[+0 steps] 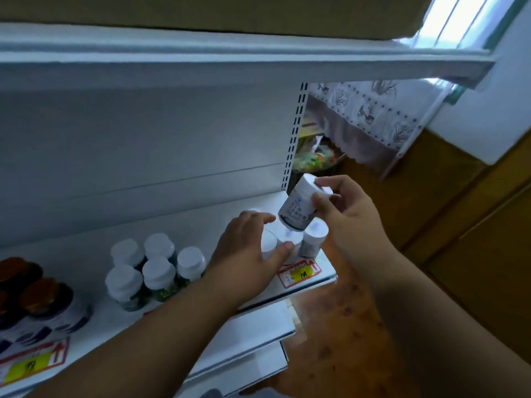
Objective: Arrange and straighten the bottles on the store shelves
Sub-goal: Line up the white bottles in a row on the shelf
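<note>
White plastic, capped and labelled: that is the raised bottle [298, 206], tilted with its cap toward the upper left, which the right hand [349, 218] pinches between thumb and fingertips just right of the frame's centre, clear of the shelf. The left hand [248, 252] lies a little lower and to the left, its fingers curved over the top of a white-capped bottle [268, 247] standing on the shelf [201, 219], thumb pressed toward the neighbouring bottle's cap [289, 238]. A third small bottle [314, 237] stands just beside that one, under the raised bottle, near the shelf's right end. Below them, on the shelf's front edge, hangs a red and yellow price tag [300, 273] (its print is too blurred to read).

Further left along the same shelf stands a cluster of five green bottles with white caps [156, 270], close together in two rows. At the lower left of the frame sit darker jars with brown lids [43, 294], with another price tag [31, 361] on the edge below. A white upper shelf [230, 57] spans the top of the frame. To the right, past the perforated upright, a patterned curtain [370, 113] hangs above a brown floor [339, 317].
</note>
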`<state>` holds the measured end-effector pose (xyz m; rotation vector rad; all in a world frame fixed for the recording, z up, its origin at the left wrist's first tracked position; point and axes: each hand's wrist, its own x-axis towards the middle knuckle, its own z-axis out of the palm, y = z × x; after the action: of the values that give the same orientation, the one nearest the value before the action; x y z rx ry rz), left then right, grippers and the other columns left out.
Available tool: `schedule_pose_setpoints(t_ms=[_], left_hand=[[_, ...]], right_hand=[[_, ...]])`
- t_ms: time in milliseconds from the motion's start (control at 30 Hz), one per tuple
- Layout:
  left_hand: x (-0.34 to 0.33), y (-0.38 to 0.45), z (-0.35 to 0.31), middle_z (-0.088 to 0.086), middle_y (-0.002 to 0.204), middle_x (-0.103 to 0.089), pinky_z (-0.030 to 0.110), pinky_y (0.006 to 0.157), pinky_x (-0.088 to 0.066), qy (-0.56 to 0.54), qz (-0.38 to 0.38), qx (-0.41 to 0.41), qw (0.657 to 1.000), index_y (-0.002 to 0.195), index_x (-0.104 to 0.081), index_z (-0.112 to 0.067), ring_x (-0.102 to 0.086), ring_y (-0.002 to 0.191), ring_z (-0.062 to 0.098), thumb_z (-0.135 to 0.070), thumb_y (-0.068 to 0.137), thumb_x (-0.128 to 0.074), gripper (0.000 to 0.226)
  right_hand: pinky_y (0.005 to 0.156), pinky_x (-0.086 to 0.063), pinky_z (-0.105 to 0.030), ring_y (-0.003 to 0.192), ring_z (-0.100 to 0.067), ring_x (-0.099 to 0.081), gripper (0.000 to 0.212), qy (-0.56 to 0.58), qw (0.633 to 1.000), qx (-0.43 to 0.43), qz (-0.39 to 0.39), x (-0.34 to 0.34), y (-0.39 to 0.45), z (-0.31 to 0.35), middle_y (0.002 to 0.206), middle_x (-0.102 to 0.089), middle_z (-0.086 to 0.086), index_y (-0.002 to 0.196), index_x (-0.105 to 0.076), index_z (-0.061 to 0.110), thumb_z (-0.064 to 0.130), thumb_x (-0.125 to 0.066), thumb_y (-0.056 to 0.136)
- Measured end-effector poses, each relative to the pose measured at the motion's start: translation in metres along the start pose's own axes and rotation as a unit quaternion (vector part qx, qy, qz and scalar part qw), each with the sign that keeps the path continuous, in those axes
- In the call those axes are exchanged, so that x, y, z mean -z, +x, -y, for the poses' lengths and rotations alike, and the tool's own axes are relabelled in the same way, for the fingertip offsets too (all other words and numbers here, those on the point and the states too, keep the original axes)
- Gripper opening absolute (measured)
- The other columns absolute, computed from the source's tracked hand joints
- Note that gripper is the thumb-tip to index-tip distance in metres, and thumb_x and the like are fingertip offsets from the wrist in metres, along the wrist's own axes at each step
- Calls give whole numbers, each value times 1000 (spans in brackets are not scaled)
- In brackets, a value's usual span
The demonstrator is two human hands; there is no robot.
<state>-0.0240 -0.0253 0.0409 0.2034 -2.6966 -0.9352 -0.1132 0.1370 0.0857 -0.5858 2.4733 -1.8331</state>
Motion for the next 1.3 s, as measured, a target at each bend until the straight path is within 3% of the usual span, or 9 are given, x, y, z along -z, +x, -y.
schedule_pose_setpoints(t_ms=[133, 300, 467, 533, 600, 933, 1067, 1167, 1300], left_hand=[[-19, 25, -15, -7, 144, -36, 28, 106, -30, 119, -19, 37, 992, 139, -33, -30, -36, 129, 14, -67, 83, -53, 70], [-45, 36, -13, 7, 162, 12, 37, 118, 5, 235, 20, 91, 968, 154, 5, -15, 12, 149, 23, -78, 83, -35, 103], [-62, 32, -1, 5, 163, 11, 38, 121, -1, 240, 49, 138, 960, 154, 3, -16, 15, 149, 22, -84, 77, -34, 110], [-65, 33, 1, 5, 163, 12, 39, 122, -3, 245, 51, 143, 958, 154, 3, -14, 16, 148, 20, -84, 75, -32, 112], [-67, 33, 1, 5, 163, 11, 38, 121, -4, 252, 48, 144, 956, 154, 2, -13, 16, 148, 20, -84, 74, -33, 113], [-68, 31, 2, 3, 163, 8, 36, 120, -3, 260, 25, 132, 956, 154, -1, -18, 13, 149, 19, -75, 82, -40, 100], [-67, 30, 5, 1, 163, 4, 39, 121, -4, 259, 19, 115, 959, 153, -2, -25, 9, 149, 20, -78, 80, -41, 99], [-66, 31, 4, 0, 163, 8, 38, 121, 1, 276, 21, 93, 956, 153, 2, -31, 12, 149, 20, -79, 80, -39, 96], [-69, 35, 6, -1, 163, 8, 41, 121, 1, 301, 42, 68, 950, 154, 0, -33, 11, 149, 20, -80, 80, -39, 95]], right_hand=[[69, -56, -54, 81, -39, -65, 12, -15, 998, 33, 55, 1, 42, -16, 89, -67, -15, 98, -61, 37, 28, -64, 90], [68, -50, -27, 79, -15, -64, 18, -106, 974, 77, 185, -13, 88, -48, 96, -64, 0, 97, -61, 36, 29, -66, 82], [58, -47, -21, 83, -14, -62, 13, -222, 920, 97, 308, -23, 99, -68, 94, -61, 7, 94, -63, 31, 28, -69, 82], [66, -49, -24, 85, -12, -62, 11, -251, 901, 113, 336, -24, 100, -75, 92, -63, 9, 92, -64, 29, 37, -67, 85], [74, -49, -27, 88, -12, -61, 14, -260, 896, 127, 336, -25, 101, -78, 95, -66, 7, 95, -65, 26, 38, -64, 87], [61, -40, -22, 81, -13, -55, 20, -293, 895, 156, 297, -36, 98, -82, 97, -59, 3, 106, -56, 24, 39, -52, 94], [74, -44, -20, 98, -14, -59, 24, -248, 917, 169, 263, -17, 100, -70, 116, -60, 3, 120, -54, 24, 31, -49, 97], [84, -43, -22, 102, -10, -55, 34, -287, 901, 186, 266, 8, 97, -68, 121, -53, 9, 124, -51, 28, 39, -57, 92], [85, -49, -24, 104, -7, -52, 63, -309, 880, 116, 342, 26, 81, -82, 123, -50, 14, 128, -44, 34, 51, -73, 75]])
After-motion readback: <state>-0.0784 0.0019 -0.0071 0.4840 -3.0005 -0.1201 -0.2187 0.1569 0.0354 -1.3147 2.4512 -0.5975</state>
